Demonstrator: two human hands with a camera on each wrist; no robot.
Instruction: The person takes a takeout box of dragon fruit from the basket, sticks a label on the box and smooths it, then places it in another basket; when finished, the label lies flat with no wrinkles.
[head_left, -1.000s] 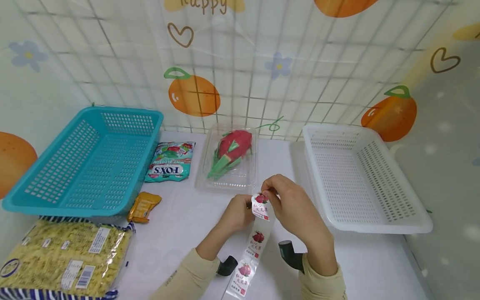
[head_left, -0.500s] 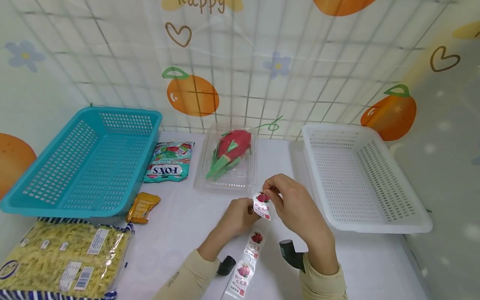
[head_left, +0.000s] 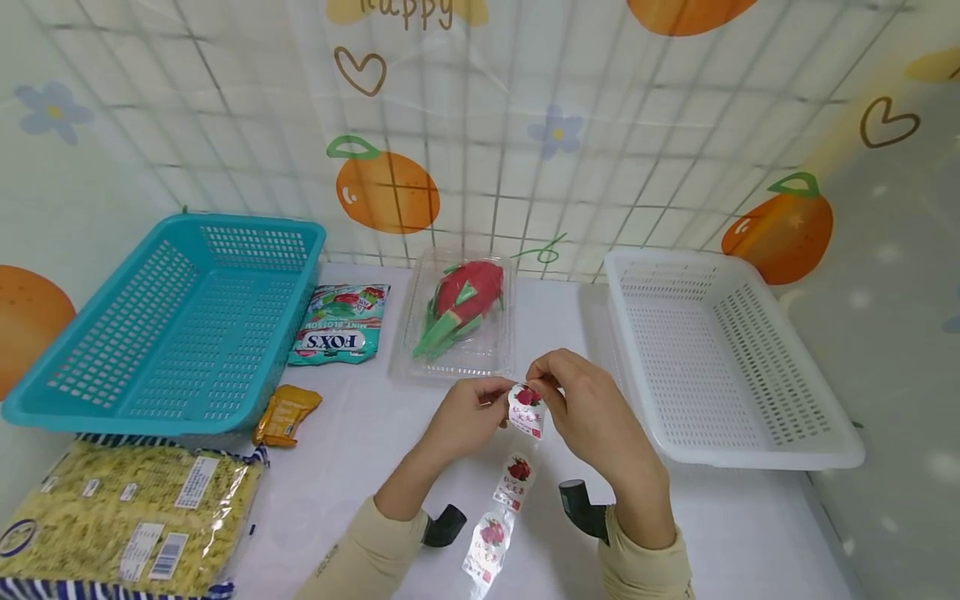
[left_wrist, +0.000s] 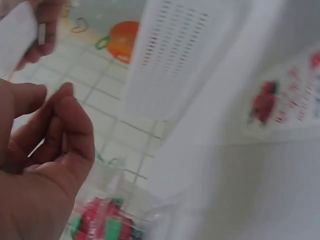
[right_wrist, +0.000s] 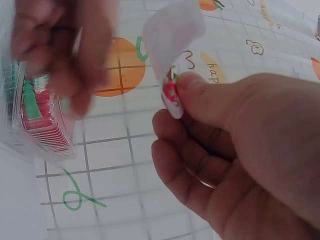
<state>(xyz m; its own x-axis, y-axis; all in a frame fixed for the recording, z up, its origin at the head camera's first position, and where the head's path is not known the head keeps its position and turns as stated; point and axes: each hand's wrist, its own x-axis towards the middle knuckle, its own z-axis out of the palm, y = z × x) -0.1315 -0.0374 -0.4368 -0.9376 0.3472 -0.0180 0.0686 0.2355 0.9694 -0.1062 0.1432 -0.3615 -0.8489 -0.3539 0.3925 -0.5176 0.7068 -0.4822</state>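
Between thumb and forefinger, my right hand (head_left: 592, 417) pinches the edge of a white sticker (head_left: 527, 412) printed with a red dragon fruit. The sticker curls upward in the right wrist view, with its pale back (right_wrist: 172, 32) showing. My left hand (head_left: 467, 421) is close beside it, fingers bent loosely; the left wrist view shows nothing between that thumb and fingertips (left_wrist: 65, 95). Below both hands runs a strip of matching stickers (head_left: 491, 542). Beyond them, a clear plastic box (head_left: 480, 367) holds a red dragon fruit (head_left: 471, 290) with green leaf tips.
A blue basket (head_left: 247, 317) stands at left, a white basket (head_left: 697, 333) at right. Near the blue one lie a FOX'S candy bag (head_left: 341, 325), a small orange packet (head_left: 287, 414) and a big yellow bag (head_left: 127, 517). A patterned curtain over a grid (head_left: 495, 192) closes the back.
My left hand has shifted slightly up and its fingers have moved off the strip, which hangs lower than a second ago. The right hand keeps the sticker, nearly in the same place.
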